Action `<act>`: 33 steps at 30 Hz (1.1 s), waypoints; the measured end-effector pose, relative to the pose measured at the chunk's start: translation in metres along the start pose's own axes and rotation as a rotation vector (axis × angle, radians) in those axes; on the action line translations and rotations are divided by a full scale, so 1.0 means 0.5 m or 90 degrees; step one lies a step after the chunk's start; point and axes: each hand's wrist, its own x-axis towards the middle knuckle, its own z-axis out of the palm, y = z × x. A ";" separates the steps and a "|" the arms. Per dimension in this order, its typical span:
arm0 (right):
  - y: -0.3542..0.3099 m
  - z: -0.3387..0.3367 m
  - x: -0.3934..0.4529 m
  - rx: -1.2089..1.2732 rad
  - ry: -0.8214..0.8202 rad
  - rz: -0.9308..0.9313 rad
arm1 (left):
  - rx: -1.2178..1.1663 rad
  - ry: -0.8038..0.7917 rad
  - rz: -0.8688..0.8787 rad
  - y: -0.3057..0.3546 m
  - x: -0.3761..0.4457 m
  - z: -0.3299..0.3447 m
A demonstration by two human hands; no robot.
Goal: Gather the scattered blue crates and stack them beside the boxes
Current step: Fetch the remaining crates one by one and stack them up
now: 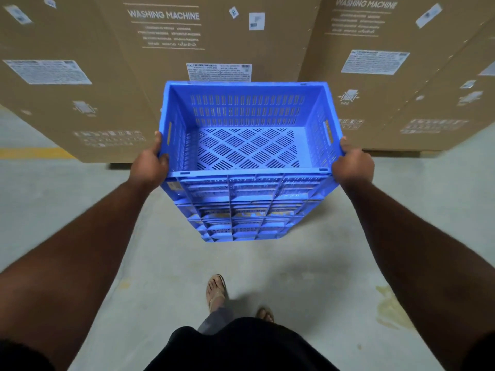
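An empty blue slotted crate (247, 145) is at the top of a stack of blue crates (242, 210) in front of me. My left hand (150, 167) grips its left rim near the front corner. On the opposite side, my right hand (353, 167) grips the right rim. Whether the top crate rests on the ones below or hangs just above them I cannot tell. Tall brown washing machine boxes (128, 84) stand right behind the stack.
A second washing machine box (401, 84) stands at the right. The grey concrete floor (308, 277) has a yellow line (34, 153) at the left and a yellowish stain (393, 309) at the right. My sandalled feet (217, 290) are just behind the stack.
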 end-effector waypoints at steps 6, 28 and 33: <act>0.013 0.009 0.002 -0.019 0.017 -0.022 | 0.012 0.000 0.015 -0.011 -0.011 0.006; 0.012 0.107 -0.079 -0.046 0.092 -0.250 | 0.177 -0.076 0.325 -0.042 -0.050 0.015; 0.005 0.076 -0.081 -0.067 -0.015 -0.221 | 0.138 -0.076 0.298 -0.019 -0.071 0.002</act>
